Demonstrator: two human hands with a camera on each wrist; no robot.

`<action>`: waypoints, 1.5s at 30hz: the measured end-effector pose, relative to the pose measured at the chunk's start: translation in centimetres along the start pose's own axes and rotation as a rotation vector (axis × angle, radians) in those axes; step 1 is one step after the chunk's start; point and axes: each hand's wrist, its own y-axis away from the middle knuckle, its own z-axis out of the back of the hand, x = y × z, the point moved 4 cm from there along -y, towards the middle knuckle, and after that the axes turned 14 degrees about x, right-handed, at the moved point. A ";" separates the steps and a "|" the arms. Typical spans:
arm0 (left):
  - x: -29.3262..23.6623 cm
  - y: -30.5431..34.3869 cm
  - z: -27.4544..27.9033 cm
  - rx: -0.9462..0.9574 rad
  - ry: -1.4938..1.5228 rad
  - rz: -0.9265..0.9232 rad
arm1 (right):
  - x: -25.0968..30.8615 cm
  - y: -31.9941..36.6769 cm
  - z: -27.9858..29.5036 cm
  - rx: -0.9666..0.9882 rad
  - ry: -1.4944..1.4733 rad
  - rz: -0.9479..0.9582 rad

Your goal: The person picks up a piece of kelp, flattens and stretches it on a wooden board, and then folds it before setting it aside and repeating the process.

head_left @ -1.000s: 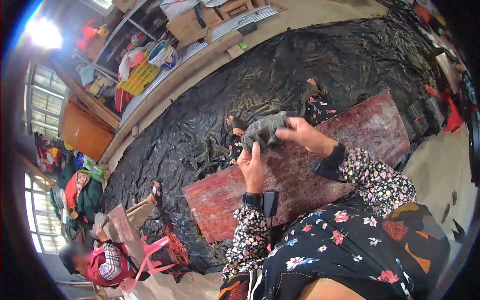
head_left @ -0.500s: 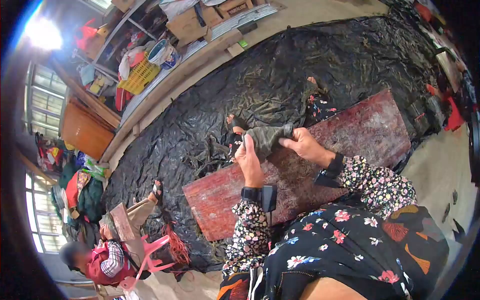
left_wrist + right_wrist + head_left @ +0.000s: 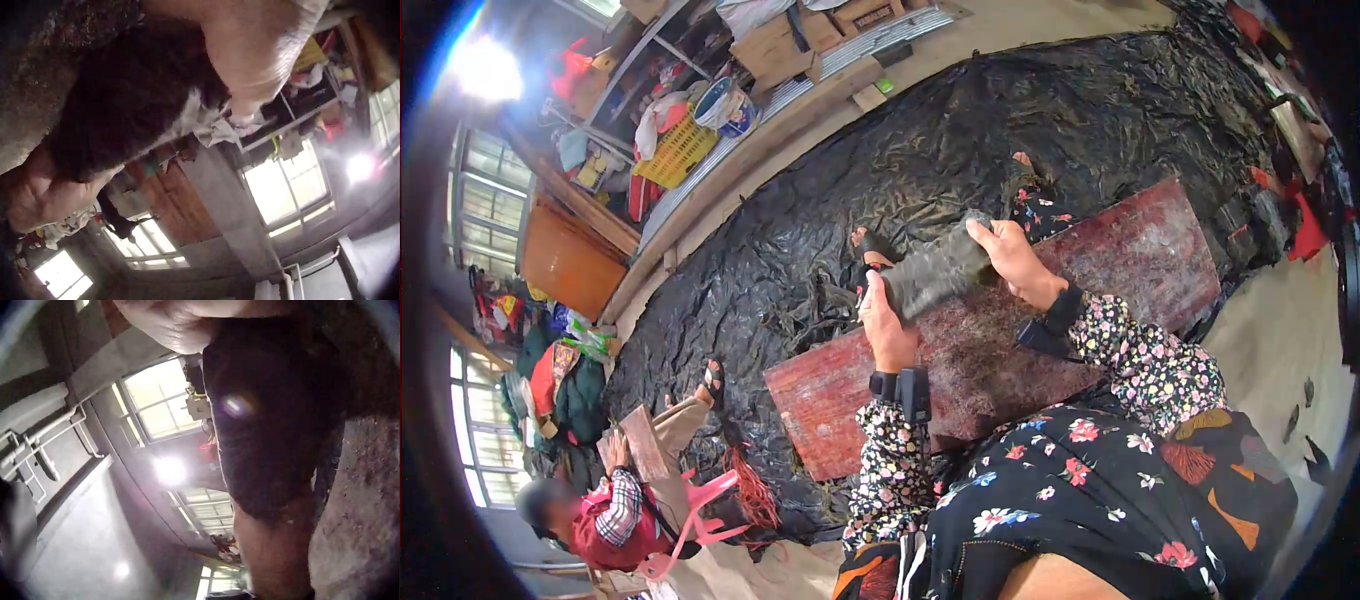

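A dark grey, limp cloth-like piece (image 3: pixel 935 278) hangs stretched between my two hands above a worn reddish board (image 3: pixel 1140 240). At its left end my left hand (image 3: pixel 887 330) grips it, thumb upright along the edge. My right hand (image 3: pixel 1015 262) pinches the upper right corner, where a small bunch of the piece pokes out past the thumb. In the left wrist view the piece (image 3: pixel 137 94) shows as a dark sheet, hiding most fingers. The right wrist view has the same dark sheet (image 3: pixel 269 425) spanning between the hands; its exact kind I cannot tell.
Crumpled black plastic sheeting (image 3: pixel 1080 110) covers the floor around the board. At left, another person (image 3: pixel 615 515) sits near a pink plastic stool (image 3: pixel 700 515) and a smaller board (image 3: pixel 645 440). Shelves with a yellow basket (image 3: pixel 678 148) and a bucket (image 3: pixel 725 105) stand at upper left.
The grey piece went from bunched up to pulled out wide. My hands have moved apart, the right one upward, the left one slightly left. The other person's arm has shifted over the small board.
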 end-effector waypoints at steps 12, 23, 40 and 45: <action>0.5 -0.5 1.1 0.015 -0.612 -0.442 | -1.6 0.2 1.6 0.204 0.094 -0.065; -0.3 -1.4 -0.8 -0.022 0.026 -0.077 | 0.2 0.6 -2.0 0.458 0.002 0.151; 0.3 -2.7 -0.5 0.095 -0.093 -0.270 | 0.4 -2.8 0.4 0.041 -0.126 0.162; 0.6 -2.2 -0.4 0.062 0.070 -0.138 | -0.9 0.5 -1.3 0.298 -0.046 0.085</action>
